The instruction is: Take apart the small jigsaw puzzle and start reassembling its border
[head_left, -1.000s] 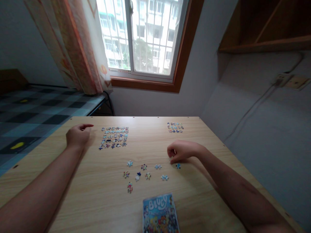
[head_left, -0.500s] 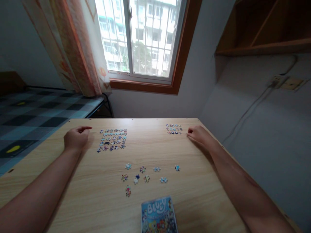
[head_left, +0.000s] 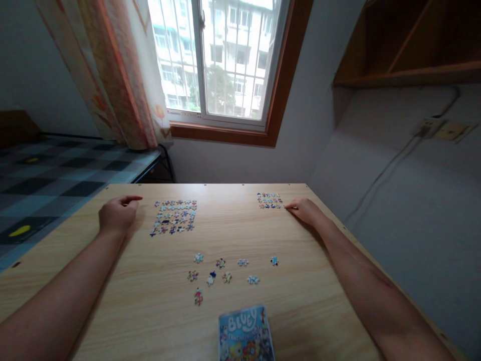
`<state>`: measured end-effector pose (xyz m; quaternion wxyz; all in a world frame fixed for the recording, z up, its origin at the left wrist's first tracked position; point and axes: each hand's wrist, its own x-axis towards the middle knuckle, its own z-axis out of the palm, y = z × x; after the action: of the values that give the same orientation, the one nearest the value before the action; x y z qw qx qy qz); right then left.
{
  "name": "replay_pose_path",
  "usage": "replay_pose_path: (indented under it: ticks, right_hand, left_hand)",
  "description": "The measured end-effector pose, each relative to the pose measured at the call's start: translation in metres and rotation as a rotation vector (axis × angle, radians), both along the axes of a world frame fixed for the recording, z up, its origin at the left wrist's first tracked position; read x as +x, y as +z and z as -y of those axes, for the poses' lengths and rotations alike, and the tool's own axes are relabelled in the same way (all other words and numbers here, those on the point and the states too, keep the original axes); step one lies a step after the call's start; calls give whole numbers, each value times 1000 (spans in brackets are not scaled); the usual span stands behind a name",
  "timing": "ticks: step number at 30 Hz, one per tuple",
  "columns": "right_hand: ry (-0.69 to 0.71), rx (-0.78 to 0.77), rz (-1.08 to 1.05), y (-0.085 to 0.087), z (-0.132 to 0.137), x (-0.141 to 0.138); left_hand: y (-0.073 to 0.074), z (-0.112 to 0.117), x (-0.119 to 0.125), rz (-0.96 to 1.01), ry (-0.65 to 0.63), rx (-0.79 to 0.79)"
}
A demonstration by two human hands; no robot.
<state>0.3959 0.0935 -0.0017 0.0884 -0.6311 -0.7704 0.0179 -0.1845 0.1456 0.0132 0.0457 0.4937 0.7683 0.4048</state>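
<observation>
My left hand [head_left: 118,214] rests on the table to the left of the larger block of jigsaw pieces [head_left: 175,216]. Its fingers are curled in, the index finger reaches forward, and nothing shows in it. At the far right, my right hand [head_left: 305,210] pinches a small jigsaw piece [head_left: 286,207], mostly hidden by the fingertips. This piece is down at the tabletop, just right of the bottom row of a smaller block of pieces [head_left: 269,200]. Several loose jigsaw pieces [head_left: 227,276] lie scattered nearer to me.
A blue Bluey puzzle box [head_left: 246,333] lies at the near edge of the wooden table [head_left: 150,301]. Behind the table are a wall and a barred window [head_left: 233,65]. A bed with a checked cover [head_left: 75,165] stands left, a wall with a socket [head_left: 432,128] right.
My right hand has shifted slightly left, bringing its fingertips closer to the smaller block, and its fingers have straightened a little. The left hand has stayed still.
</observation>
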Motion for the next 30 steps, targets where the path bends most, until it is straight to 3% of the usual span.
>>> replay_pose_path:
  ticks: [9,14,16,20,21,23,26,30]
  right_hand:
    - [-25,55,-3,-4,1,-12]
    - [-30,84,-114,14,9,-19]
    - [22,-32,-187,29,16,-29]
    - [210,-709,-217,57,41,-64]
    - [232,-818,-197,61,49,-75]
    - [231,-899,-124,65,62,-96]
    - [219,-895,-21,66,75,-117]
    - [222,-822,-5,64,73,-120]
  left_hand:
    - [-1,0,0,11,-3,-7]
    - [1,2,4,25,3,-7]
    - [1,2,5,30,1,1]
    - [0,2,5,32,-2,-1]
    - [0,2,5,34,-2,-2]
    - [0,2,5,37,2,1]
    - [1,3,5,35,3,-1]
    - [1,3,5,37,1,-1]
